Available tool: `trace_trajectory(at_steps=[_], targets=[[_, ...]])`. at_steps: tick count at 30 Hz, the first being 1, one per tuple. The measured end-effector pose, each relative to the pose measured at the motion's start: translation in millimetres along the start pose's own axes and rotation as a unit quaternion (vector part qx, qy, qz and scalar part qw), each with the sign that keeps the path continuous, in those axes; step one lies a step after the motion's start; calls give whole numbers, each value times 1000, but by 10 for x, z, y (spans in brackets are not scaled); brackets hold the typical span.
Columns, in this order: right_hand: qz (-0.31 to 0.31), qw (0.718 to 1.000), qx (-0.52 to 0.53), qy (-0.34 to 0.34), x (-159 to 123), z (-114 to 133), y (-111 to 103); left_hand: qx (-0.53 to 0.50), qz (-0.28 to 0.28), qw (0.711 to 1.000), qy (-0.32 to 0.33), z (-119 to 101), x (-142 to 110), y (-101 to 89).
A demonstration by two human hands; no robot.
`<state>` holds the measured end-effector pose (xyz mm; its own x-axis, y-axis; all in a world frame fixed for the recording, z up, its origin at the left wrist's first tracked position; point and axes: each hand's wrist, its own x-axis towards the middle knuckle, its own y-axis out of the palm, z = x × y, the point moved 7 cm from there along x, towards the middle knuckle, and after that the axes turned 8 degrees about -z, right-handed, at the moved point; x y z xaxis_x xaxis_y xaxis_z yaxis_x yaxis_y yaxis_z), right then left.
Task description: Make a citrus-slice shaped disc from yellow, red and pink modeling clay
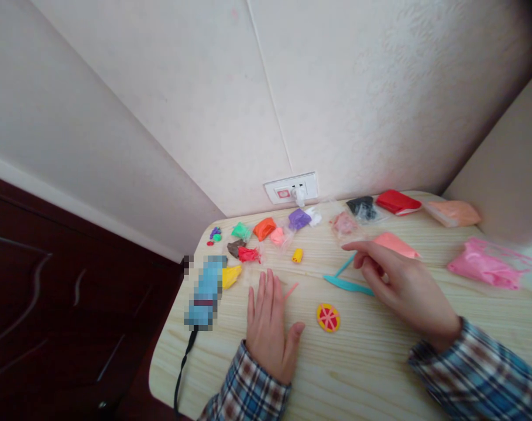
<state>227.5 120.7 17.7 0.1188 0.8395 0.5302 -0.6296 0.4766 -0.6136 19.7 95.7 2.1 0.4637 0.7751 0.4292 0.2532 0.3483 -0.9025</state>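
Note:
My left hand (268, 327) lies flat on the wooden table, fingers stretched out. Beside its fingertips is a thin pink clay strip (291, 290), partly hidden by the hand. My right hand (401, 286) is over a blue plastic modelling knife (347, 284) and a thin blue stick (345, 266). Its index finger points left and the other fingers are bent, with nothing visibly gripped; the right end of the knife is hidden beneath it. Between my hands sits a round clay piece (328, 317), with a yellow rim, a red middle and pink strips crossing it.
Packets of coloured clay line the back, among them orange (264, 228), purple (299, 219), red (398, 202) and pink (485, 263). A yellow clay lump (297, 255) stands mid-table. A blurred blue object (206, 292) with a black cord lies left. A wall socket (292, 188) holds a white plug.

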Motion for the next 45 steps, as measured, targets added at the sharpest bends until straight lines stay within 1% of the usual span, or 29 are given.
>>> trace_trajectory(at_steps=[4, 6, 8, 11, 13, 15, 18, 22, 24, 29, 32, 36, 38, 42, 45], targets=[[2, 1000, 2, 8, -3, -15, -3, -27, 19, 999, 35, -172, -11, -6], [1, 1000, 0, 8, -2, -15, -11, -17, 13, 999, 42, -149, -4, -17], [-1, 1000, -1, 5, 2, -5, -18, 8, 10, 999, 39, -59, 13, -15], [0, 1000, 0, 0, 11, 11, -16, 35, 25, 998, 45, 41, 22, 0], [0, 1000, 1, -2, 16, 18, -13, 36, 30, 997, 54, 29, -1, -15], [0, 1000, 4, -1, 18, 18, -11, 31, 29, 997, 58, -28, -43, -46], [3, 1000, 3, 3, 17, 6, -9, 27, 23, 998, 50, -97, -90, -75], [9, 1000, -1, 3, 13, -8, -12, 43, 17, 999, 28, -38, -43, -38], [11, 1000, -1, 5, 13, -15, -13, 44, 12, 999, 27, -7, -7, -22], [22, 1000, -2, 9, 17, -15, -2, 27, 21, 998, 44, -69, -35, -37], [22, 1000, -7, 7, 21, -7, -6, 26, 22, 999, 33, -79, -59, -59], [22, 1000, -10, 9, 20, -9, -17, 23, 22, 999, 16, -31, -9, -33], [23, 1000, -10, 8, 19, -10, -17, 17, 23, 999, 20, -24, 18, -8], [27, 1000, -8, 8, 12, -17, -4, -10, 24, 998, 54, -63, 18, 18], [27, 1000, -5, 9, 7, -20, 1, -3, 22, 998, 51, -36, 17, 11]])
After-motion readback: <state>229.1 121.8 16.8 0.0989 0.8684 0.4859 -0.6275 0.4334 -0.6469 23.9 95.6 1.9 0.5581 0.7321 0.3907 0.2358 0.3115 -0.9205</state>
